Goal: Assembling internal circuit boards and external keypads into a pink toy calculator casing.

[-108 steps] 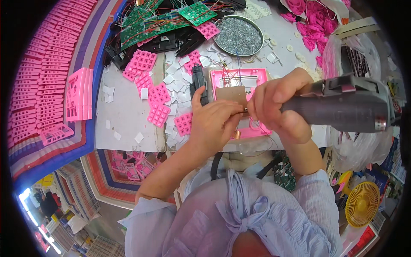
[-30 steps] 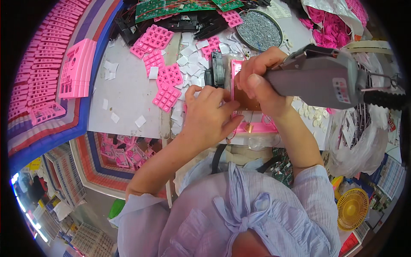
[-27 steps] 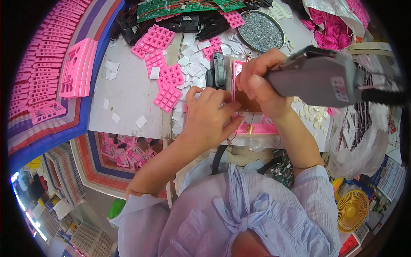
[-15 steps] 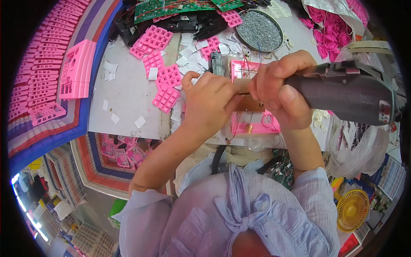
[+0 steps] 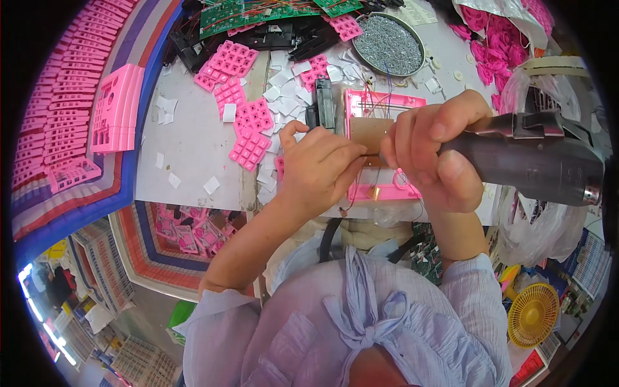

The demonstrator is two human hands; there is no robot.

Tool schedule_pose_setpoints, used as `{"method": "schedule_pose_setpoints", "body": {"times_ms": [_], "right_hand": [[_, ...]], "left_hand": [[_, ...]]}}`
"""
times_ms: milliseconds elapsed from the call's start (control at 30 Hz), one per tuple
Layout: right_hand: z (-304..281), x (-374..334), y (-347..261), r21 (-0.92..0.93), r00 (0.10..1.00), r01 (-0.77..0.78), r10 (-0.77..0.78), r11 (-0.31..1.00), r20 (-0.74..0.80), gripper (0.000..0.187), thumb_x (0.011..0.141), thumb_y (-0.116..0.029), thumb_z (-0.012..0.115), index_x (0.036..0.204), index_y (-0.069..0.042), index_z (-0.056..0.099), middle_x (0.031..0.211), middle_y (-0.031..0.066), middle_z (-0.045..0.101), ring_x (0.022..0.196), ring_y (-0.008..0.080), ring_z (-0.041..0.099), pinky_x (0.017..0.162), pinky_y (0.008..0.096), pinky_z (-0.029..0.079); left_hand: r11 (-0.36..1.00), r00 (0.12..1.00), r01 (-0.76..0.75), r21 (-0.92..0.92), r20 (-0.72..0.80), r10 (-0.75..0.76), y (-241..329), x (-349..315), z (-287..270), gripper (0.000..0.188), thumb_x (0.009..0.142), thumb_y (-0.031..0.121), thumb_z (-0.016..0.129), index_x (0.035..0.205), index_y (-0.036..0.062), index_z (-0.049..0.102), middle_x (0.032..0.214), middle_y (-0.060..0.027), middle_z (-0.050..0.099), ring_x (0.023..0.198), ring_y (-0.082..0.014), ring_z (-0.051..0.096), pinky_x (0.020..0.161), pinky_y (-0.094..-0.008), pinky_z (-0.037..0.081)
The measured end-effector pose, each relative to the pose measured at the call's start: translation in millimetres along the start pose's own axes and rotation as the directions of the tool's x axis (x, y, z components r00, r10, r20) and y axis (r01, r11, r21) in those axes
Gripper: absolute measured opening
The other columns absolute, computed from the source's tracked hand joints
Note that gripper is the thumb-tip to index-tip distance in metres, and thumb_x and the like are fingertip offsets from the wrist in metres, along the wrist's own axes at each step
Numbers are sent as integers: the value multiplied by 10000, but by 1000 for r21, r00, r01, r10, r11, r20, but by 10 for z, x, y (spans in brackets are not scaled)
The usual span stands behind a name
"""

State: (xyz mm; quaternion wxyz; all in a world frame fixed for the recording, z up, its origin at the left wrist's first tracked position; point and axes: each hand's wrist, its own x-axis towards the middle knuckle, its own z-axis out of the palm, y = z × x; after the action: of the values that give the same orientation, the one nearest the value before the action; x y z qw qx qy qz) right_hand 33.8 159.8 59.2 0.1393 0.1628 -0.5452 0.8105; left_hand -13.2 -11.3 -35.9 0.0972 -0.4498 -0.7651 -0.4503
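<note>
A dark grey electric screwdriver lies sideways in my right hand, which is wrapped round its front end. Its thin bit points left, to the closed fingertips of my left hand. Whatever those fingertips pinch at the bit's end is too small to make out. Below both hands rests a pink plastic housing with a brown circuit board inside and thin wires around it. My right hand covers part of the housing and board.
A round tray of small screws stands at the back. Pink keypads and white paper squares lie left of the housing. Green circuit boards are piled behind. Stacked pink housings fill the left side; a plastic bag hangs right.
My right hand and the screwdriver have shifted slightly right and down, uncovering more of the brown board. My left hand has moved a little right and down, its fingertips still together.
</note>
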Motion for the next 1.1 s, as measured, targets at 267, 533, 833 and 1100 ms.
{"method": "schedule_pose_setpoints", "body": {"times_ms": [267, 533, 833, 1100], "right_hand": [[-211, 37, 390, -69, 986, 41, -51, 997, -160, 197, 882, -39, 663, 1022, 5, 532, 738, 57, 579, 569, 104, 557, 522, 257, 472], [-195, 22, 554, -277, 996, -38, 14, 960, -87, 200, 934, -117, 642, 970, -69, 450, 635, 49, 490, 521, 109, 430, 531, 309, 408], [-185, 81, 432, -341, 996, -72, 49, 937, -76, 242, 905, -113, 696, 1026, -33, 502, 683, 68, 535, 530, 108, 456, 530, 303, 446], [-504, -473, -56, -814, 737, -359, 674, 457, 53, 275, 802, -67, 741, 1063, -44, 658, 1172, 62, 666, 1049, 189, 653, 805, 333, 526]], "left_hand": [[990, 977, 0, 138, 210, -29, 221, -63, -131, 284, 736, 324, 813, 951, 170, 711, 1058, 35, 657, 1038, -193, 572, 952, -503, 292], [986, 974, 24, 168, 217, -61, 224, -129, -35, 292, 725, 336, 803, 947, 169, 713, 1073, 46, 637, 1037, -188, 557, 956, -519, 286], [968, 958, 246, -47, 165, -236, 400, -580, -9, 556, 724, 126, 812, 1193, 71, 518, 1163, -177, 528, 1026, -312, 555, 870, -485, 412], [922, 915, 367, -120, 223, -335, 302, -206, -427, 298, 814, -100, 629, 1086, 18, 602, 1149, -181, 552, 1003, -330, 591, 768, -370, 502]]}}
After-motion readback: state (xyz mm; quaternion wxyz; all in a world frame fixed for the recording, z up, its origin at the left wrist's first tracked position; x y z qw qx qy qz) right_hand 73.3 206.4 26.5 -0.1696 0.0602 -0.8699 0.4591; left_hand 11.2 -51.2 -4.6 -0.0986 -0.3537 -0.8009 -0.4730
